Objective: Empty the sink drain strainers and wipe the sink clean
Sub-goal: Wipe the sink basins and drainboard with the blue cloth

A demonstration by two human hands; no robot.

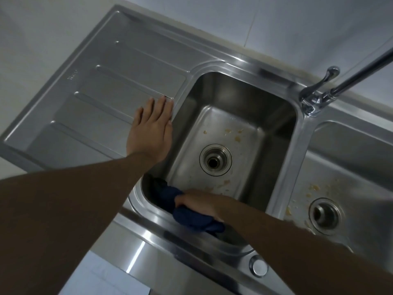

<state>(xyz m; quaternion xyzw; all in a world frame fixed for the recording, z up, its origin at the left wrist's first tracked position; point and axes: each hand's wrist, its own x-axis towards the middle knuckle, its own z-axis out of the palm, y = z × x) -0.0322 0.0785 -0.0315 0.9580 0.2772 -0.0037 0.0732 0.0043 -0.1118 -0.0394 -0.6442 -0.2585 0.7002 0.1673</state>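
At the near wall of the sink basin (234,118), the blue cloth (168,195) was bunched in the right hand (201,204), fingers curled round it, near the drain (215,160), while the left hand (152,128) lay flat, fingers straight, on the drainboard (95,99).

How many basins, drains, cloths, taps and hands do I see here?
Basins: 2, middle basin, right basin
Drains: 2, middle drain, right drain
Cloths: 1, blue cloth
Taps: 1, tap
Hands: 2, left hand, right hand
Total: 8
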